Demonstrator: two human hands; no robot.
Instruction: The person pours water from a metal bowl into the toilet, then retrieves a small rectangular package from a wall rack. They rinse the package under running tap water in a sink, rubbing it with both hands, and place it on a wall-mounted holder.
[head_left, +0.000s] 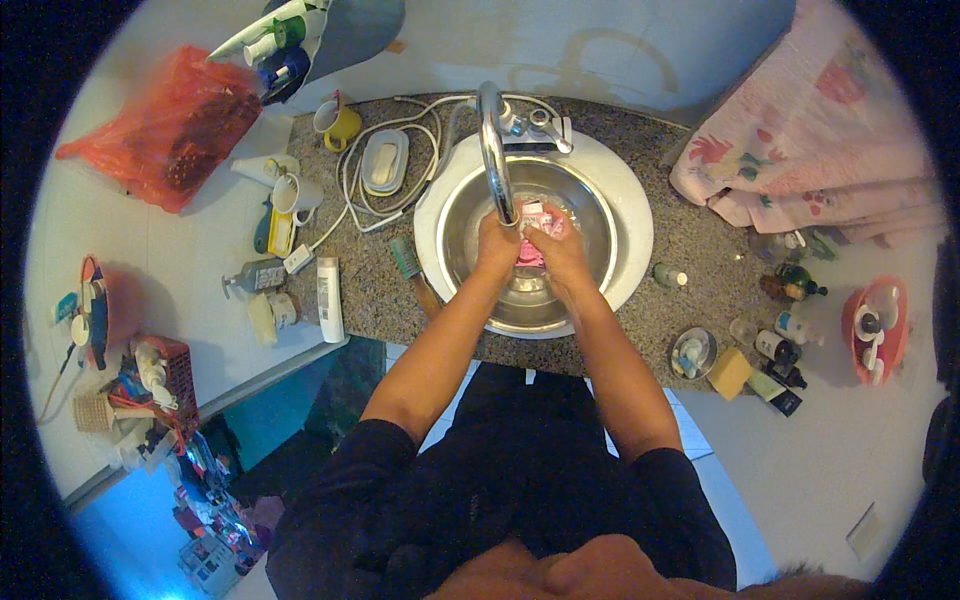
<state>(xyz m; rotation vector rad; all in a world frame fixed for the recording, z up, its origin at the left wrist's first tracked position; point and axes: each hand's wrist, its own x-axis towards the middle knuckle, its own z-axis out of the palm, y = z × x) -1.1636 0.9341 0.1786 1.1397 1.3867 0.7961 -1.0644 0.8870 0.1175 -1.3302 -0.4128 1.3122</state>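
Both my hands are over the round stainless steel sink bowl (465, 277), below the spout of the chrome faucet (491, 142). A pink cloth-like item with white printed patches (531, 253) is held between them. My left hand (498, 244) grips its left side, partly behind the spout's end. On the item's right side, my right hand (559, 247) has its thumb across the front. Some fingers are hidden behind the item. Clear water glints around the hands.
Left of the sink lie a brush with green bristles (406, 259), a soap box (385, 161), a coiled white cable, a yellow mug (337, 126) and a white tube (329, 300). To the right are a small bottle (669, 275), a metal bowl (693, 354), a yellow sponge (730, 373) and a pink towel (810, 165).
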